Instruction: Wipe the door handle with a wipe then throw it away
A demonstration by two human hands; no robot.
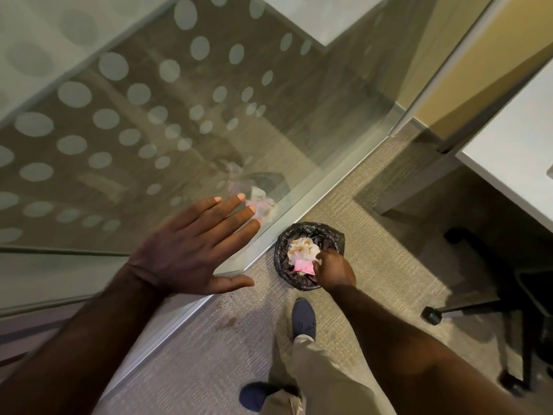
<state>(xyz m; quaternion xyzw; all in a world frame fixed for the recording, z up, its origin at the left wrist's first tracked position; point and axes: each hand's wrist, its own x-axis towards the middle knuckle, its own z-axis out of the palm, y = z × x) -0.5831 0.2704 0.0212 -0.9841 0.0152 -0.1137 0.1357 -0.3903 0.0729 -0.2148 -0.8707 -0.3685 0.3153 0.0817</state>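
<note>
A small round trash bin [281, 244] lined with a black bag stands on the carpet beside the glass wall. Crumpled white paper [302, 250] and a pink piece [303, 267] lie inside it. My right hand [335, 272] reaches down into the bin's near side, fingers curled at a white scrap next to the pink piece; whether it still grips the wipe I cannot tell. My left hand [194, 250] is spread flat, fingers apart, against or just before the dotted glass panel [149, 115]. No door handle is in view.
A white desk [508, 163] stands at the right with a black office chair base [478, 310] under it. The glass wall's metal floor rail [323, 190] runs diagonally past the bin. My feet in dark shoes [303, 317] stand on the grey carpet just below the bin.
</note>
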